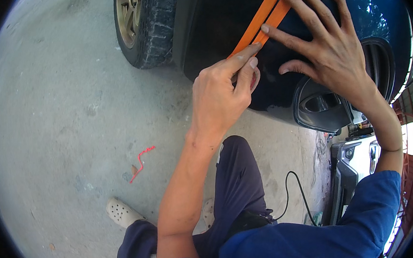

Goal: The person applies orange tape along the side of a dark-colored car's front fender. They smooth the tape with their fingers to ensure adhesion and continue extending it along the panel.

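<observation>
Two strips of orange masking tape (261,19) run side by side along the dark blue car bumper (222,16), with a thin dark line between them. My left hand (223,91) is closed near the lower end of the strips, thumb and forefinger pinched around a roll of tape (256,80). Most of the roll is hidden behind the fingers. My right hand (331,51) lies spread out on the bumper, its fingertips touching the right-hand strip. Nothing is held in it.
A tyre (157,31) with a bronze rim stands left of the bumper. Below my right hand is a dark fog-light recess (321,103). A red strand (141,163) lies on the concrete floor (65,116). A black cable (289,190) loops beside my leg, and a white vehicle (359,158) stands beyond.
</observation>
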The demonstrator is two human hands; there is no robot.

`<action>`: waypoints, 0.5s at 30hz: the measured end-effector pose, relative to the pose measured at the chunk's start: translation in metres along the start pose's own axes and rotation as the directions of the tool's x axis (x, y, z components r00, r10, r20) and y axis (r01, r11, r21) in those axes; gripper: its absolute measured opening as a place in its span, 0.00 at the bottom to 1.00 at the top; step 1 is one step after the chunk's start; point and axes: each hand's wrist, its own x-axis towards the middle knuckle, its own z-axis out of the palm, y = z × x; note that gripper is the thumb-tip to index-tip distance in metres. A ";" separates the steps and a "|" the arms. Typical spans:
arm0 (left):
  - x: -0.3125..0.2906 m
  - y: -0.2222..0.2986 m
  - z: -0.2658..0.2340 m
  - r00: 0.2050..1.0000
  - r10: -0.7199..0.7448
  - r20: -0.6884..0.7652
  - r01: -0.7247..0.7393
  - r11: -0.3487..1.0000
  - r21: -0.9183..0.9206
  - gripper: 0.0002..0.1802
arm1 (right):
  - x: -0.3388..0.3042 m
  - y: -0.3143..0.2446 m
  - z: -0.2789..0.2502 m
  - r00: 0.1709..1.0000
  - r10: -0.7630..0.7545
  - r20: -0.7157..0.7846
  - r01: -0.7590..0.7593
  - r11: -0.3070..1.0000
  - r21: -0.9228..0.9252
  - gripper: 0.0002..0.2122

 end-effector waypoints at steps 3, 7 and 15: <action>-0.012 -0.003 0.000 0.990 0.128 -0.063 -0.115 0.977 0.178 0.16 | -0.005 -0.004 0.009 0.999 0.017 0.029 -0.017 1.000 0.008 0.35; -0.039 -0.003 0.002 0.933 0.238 -0.270 -0.184 0.960 0.210 0.16 | 0.007 -0.008 -0.009 0.999 0.023 0.025 -0.023 1.000 0.011 0.35; -0.032 -0.011 -0.004 0.967 0.214 -0.138 -0.134 0.888 0.439 0.16 | 0.009 -0.002 -0.036 0.952 -0.067 0.300 0.074 0.997 -0.012 0.35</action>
